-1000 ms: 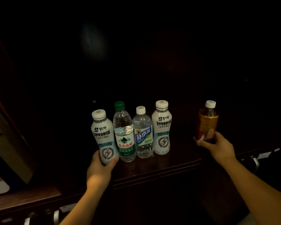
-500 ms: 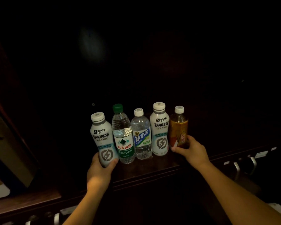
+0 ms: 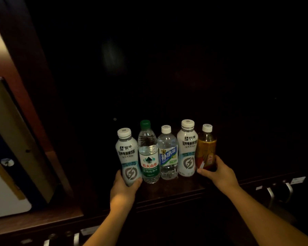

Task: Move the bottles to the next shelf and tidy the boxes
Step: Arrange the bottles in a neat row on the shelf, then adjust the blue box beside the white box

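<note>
Several bottles stand in a tight row on a dark wooden shelf [image 3: 176,188]. My left hand [image 3: 124,188] grips the base of the leftmost white bottle [image 3: 127,155]. To its right are a clear water bottle with a green cap [image 3: 148,153], a clear bottle with a blue label [image 3: 167,153] and a second white bottle [image 3: 187,148]. My right hand [image 3: 219,173] holds the amber tea bottle [image 3: 206,148] at the row's right end, touching the white bottle beside it. No boxes are visible in the dark shelf.
A light-coloured panel or box [image 3: 9,157] leans in the neighbouring compartment at the left, behind a wooden divider [image 3: 34,96]. Metal handles [image 3: 281,190] and small labels line the shelf's front edge at lower right and lower left. The back of the shelf is dark.
My right hand carried the amber bottle leftward from well apart until it stands against the right white bottle. My left hand kept hold of the leftmost bottle.
</note>
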The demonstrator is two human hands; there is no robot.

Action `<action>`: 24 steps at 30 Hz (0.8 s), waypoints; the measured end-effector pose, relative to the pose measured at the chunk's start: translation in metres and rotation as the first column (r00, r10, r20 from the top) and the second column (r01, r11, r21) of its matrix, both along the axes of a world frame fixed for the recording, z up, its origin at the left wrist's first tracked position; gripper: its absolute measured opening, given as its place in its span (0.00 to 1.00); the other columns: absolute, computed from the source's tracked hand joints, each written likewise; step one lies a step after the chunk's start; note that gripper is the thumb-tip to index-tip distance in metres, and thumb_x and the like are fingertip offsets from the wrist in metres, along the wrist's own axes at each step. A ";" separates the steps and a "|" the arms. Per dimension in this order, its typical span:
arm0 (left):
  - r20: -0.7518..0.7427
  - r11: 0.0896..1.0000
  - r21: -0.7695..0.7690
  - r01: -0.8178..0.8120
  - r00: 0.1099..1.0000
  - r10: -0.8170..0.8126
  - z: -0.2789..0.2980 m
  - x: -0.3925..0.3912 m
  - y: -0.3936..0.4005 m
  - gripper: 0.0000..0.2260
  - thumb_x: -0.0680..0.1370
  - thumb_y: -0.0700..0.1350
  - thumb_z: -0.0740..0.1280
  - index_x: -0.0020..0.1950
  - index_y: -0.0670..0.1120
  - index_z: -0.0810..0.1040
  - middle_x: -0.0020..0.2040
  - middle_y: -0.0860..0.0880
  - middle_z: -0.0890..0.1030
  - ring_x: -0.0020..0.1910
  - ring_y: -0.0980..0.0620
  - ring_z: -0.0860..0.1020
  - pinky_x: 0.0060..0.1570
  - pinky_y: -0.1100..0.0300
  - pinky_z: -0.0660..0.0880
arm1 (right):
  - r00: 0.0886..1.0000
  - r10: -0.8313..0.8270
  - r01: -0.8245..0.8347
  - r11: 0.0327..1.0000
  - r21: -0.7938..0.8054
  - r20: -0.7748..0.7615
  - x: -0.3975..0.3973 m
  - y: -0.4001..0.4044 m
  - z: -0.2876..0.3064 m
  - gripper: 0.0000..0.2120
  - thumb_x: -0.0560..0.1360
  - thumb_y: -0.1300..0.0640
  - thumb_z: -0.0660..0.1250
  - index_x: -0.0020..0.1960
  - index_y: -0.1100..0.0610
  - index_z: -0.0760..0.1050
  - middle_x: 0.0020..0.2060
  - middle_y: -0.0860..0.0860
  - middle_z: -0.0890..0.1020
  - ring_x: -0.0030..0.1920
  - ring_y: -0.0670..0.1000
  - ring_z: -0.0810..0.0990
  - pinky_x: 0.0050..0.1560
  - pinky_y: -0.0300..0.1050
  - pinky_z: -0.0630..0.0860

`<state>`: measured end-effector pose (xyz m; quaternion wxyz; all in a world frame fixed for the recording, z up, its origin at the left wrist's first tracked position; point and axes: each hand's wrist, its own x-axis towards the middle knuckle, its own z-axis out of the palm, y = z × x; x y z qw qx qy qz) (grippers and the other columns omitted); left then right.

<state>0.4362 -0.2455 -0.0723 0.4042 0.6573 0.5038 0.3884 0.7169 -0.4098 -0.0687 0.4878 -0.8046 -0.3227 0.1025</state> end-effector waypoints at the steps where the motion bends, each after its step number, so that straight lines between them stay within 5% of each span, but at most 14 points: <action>1: -0.003 1.000 -0.016 0.004 1.000 -0.004 0.002 -0.003 -0.002 0.34 0.68 0.55 0.75 0.70 0.49 0.66 0.59 0.49 0.78 0.57 0.47 0.78 0.51 0.53 0.75 | 1.000 -0.017 0.017 1.000 0.004 -0.010 -0.003 -0.001 0.002 0.38 0.62 0.40 0.79 0.67 0.47 0.69 0.49 0.42 0.78 0.49 0.45 0.76 0.45 0.40 0.70; 4: -0.020 1.000 -0.018 0.011 1.000 -0.011 0.007 -0.022 -0.013 0.42 0.67 0.61 0.73 0.74 0.47 0.61 0.66 0.46 0.75 0.62 0.45 0.75 0.53 0.58 0.72 | 0.994 -0.112 0.112 0.993 0.039 -0.001 -0.017 -0.005 0.008 0.35 0.62 0.39 0.78 0.64 0.47 0.71 0.47 0.42 0.77 0.46 0.45 0.75 0.41 0.41 0.69; 11: 0.074 0.982 -0.032 0.184 0.981 -0.181 0.023 -0.087 -0.028 0.34 0.70 0.54 0.73 0.72 0.45 0.65 0.67 0.46 0.74 0.65 0.51 0.72 0.62 0.59 0.68 | 0.951 -0.303 0.296 0.950 0.102 0.064 -0.106 0.003 0.042 0.19 0.68 0.41 0.74 0.52 0.49 0.74 0.49 0.53 0.83 0.46 0.56 0.79 0.41 0.47 0.70; 17: 0.123 0.937 0.100 0.336 0.930 -0.346 0.054 -0.193 -0.018 0.28 0.71 0.57 0.71 0.68 0.51 0.69 0.63 0.54 0.76 0.59 0.59 0.74 0.45 0.73 0.72 | 0.942 -0.335 0.331 0.939 0.097 0.031 -0.241 0.029 0.066 0.29 0.71 0.42 0.72 0.67 0.57 0.74 0.60 0.56 0.81 0.57 0.60 0.79 0.53 0.53 0.74; 20: 0.111 0.938 0.156 0.311 0.938 -0.330 0.071 -0.267 0.003 0.27 0.72 0.57 0.70 0.68 0.51 0.70 0.63 0.53 0.76 0.61 0.57 0.74 0.58 0.62 0.71 | 0.956 -0.290 0.292 0.952 0.089 -0.036 -0.318 0.050 0.079 0.29 0.72 0.41 0.71 0.67 0.56 0.74 0.60 0.53 0.80 0.57 0.57 0.78 0.54 0.52 0.73; 24: 0.101 0.948 0.180 0.264 0.953 -0.285 0.093 -0.360 0.040 0.27 0.73 0.57 0.69 0.69 0.50 0.69 0.65 0.52 0.75 0.63 0.54 0.73 0.58 0.59 0.70 | 0.977 -0.204 0.210 0.964 0.161 -0.055 -0.415 0.090 0.095 0.25 0.72 0.41 0.71 0.64 0.55 0.75 0.58 0.52 0.81 0.53 0.54 0.78 0.49 0.48 0.70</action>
